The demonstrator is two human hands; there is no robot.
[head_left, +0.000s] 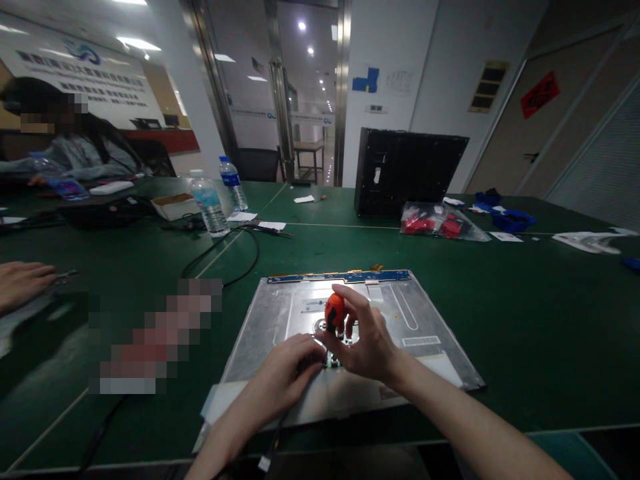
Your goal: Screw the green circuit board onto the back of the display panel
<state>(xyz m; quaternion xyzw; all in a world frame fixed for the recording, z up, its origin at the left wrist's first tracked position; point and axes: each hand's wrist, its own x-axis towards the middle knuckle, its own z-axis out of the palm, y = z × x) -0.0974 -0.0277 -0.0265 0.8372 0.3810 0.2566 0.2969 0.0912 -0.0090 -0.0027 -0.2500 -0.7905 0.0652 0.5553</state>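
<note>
An orange and black screwdriver handle point(334, 311) stands upright over a silver metal panel point(400, 340). My right hand point(367, 333) is closed round the handle, with the index finger over its top. Beside the screwdriver's lower end, my left hand point(295, 363) is curled low over the panel, its fingertips by a small circuit board point(334, 362). What lies between its fingers is hidden, as is the screwdriver's tip. A blue circuit strip point(340, 277) runs along the panel's far edge. A dark cable with a white plug point(265, 461) hangs near my left wrist.
Two water bottles point(207, 203) stand at the back left, near a black cable point(257, 250). A black monitor-like casing point(410, 170) and a plastic bag of red parts point(440, 222) are behind the panel. Another person's hand point(25, 283) rests at the left edge.
</note>
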